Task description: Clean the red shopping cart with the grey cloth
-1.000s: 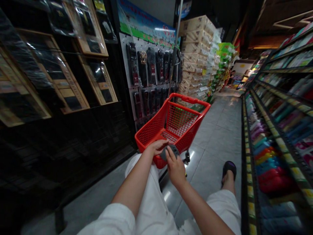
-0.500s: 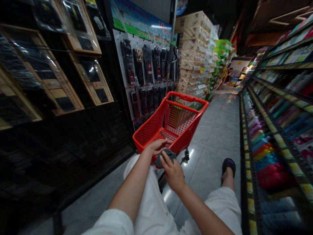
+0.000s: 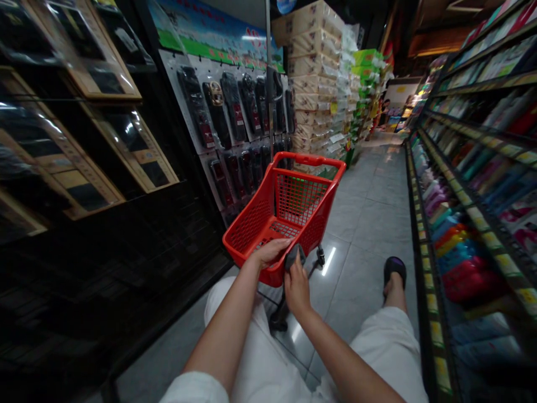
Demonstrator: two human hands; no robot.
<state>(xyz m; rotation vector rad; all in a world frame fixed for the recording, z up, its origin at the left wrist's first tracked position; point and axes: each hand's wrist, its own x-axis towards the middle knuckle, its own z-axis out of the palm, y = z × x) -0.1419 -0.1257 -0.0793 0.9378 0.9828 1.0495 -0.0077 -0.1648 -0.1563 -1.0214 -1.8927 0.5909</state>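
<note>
A red plastic shopping cart [image 3: 319, 224] stands in front of me, its basket without goods in it. My left hand [image 3: 271, 252] reaches over the near rim, with its fingers inside the basket against the side wall. A dark grey cloth [image 3: 294, 256] is in my right hand [image 3: 297, 285], which presses it against the outside of the same wall near the front corner. The fingers lie over the cloth, so part of it is hidden.
Shelves of colourful packaged goods [image 3: 457, 252] line the right side. Belts in packaging [image 3: 235, 106] hang on a panel at the left, beside wood-framed boxes [image 3: 134, 140]. Stacked cartons [image 3: 314, 78] stand behind the cart. A tiled floor [image 3: 361, 207] runs down the aisle.
My right hand has moved with the cloth from the near rim corner to the outer side wall, slightly right and up. The left hand stays at the rim. The view has shifted a little.
</note>
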